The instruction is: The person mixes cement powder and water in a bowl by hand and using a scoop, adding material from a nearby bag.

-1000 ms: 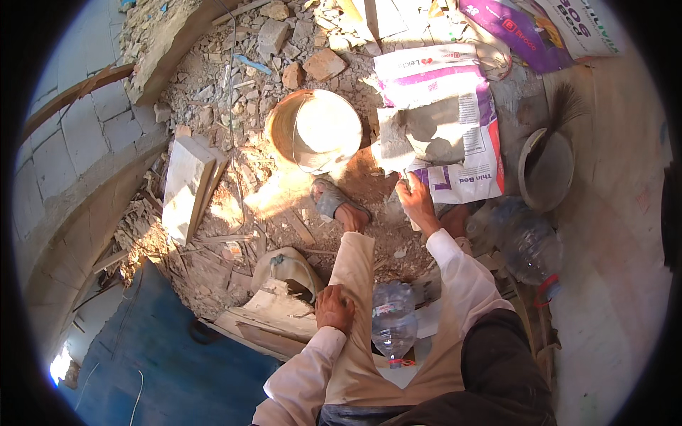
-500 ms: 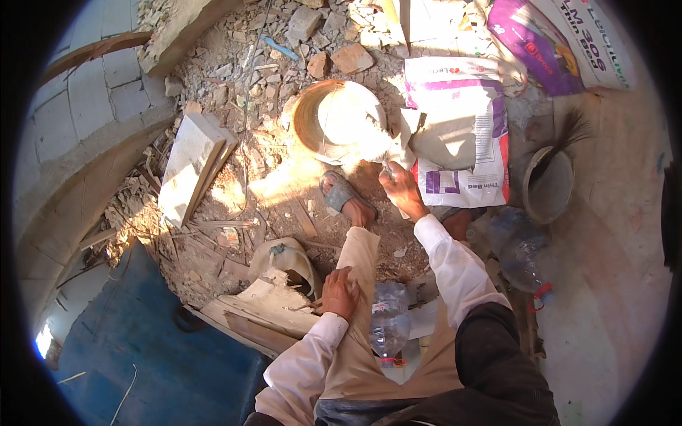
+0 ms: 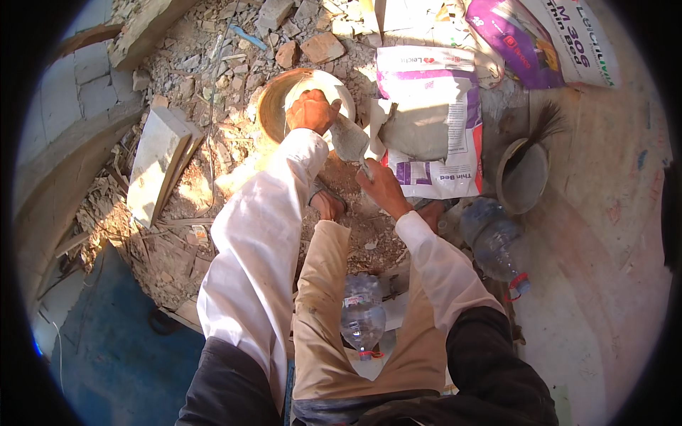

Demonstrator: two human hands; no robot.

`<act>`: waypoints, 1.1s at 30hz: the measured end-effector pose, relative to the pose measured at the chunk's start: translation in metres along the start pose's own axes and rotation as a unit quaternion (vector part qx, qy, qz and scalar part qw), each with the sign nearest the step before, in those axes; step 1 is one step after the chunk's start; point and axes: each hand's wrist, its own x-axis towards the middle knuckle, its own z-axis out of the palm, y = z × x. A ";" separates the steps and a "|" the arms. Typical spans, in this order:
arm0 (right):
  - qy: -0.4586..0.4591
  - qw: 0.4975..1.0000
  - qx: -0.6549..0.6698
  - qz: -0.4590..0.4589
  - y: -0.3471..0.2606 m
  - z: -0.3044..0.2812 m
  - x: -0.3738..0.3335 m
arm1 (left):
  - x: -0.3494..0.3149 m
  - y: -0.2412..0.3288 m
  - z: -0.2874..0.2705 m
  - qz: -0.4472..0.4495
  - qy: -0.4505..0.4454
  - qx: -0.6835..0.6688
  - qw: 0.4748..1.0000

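Note:
My right hand (image 3: 381,186) is closed around the handle of a trowel. The trowel's grey blade (image 3: 348,139) is at the near right rim of a round, pale bucket (image 3: 268,106). Over the bucket's mouth is my left hand (image 3: 310,111), its fingers curled; what they grip, if anything, is hidden. Right of the bucket lies an opened white and purple bag (image 3: 465,153) with grey powder (image 3: 419,131) showing at its torn side. My sandalled left foot (image 3: 327,204) stands just below the bucket.
Rubble and brick pieces (image 3: 322,47) cover the ground behind. Pale slabs (image 3: 158,160) lean at the left. On the right are another bag (image 3: 515,42), a tub (image 3: 524,181) with a dark brush, and a plastic bottle (image 3: 494,241). A second bottle (image 3: 363,312) lies between my legs.
My left hand has left my knee and reached forward over the bucket. The trowel in my right hand now shows its blade at the bucket's rim. The view has shifted slightly right.

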 end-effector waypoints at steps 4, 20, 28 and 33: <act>0.003 1.000 0.025 0.007 -0.005 0.014 0.005 | 0.020 -0.021 0.000 0.008 -0.061 -0.016 0.998; -0.107 0.977 -0.018 0.181 -0.015 0.067 0.076 | -0.012 -0.040 -0.036 0.009 0.052 -0.238 0.970; -0.070 0.982 -0.092 0.148 0.014 0.075 0.101 | -0.009 -0.089 -0.067 -0.092 0.126 -0.472 0.868; -0.077 0.979 -0.113 0.150 -0.047 0.076 0.093 | 0.005 -0.205 -0.081 -0.215 0.199 -0.517 0.804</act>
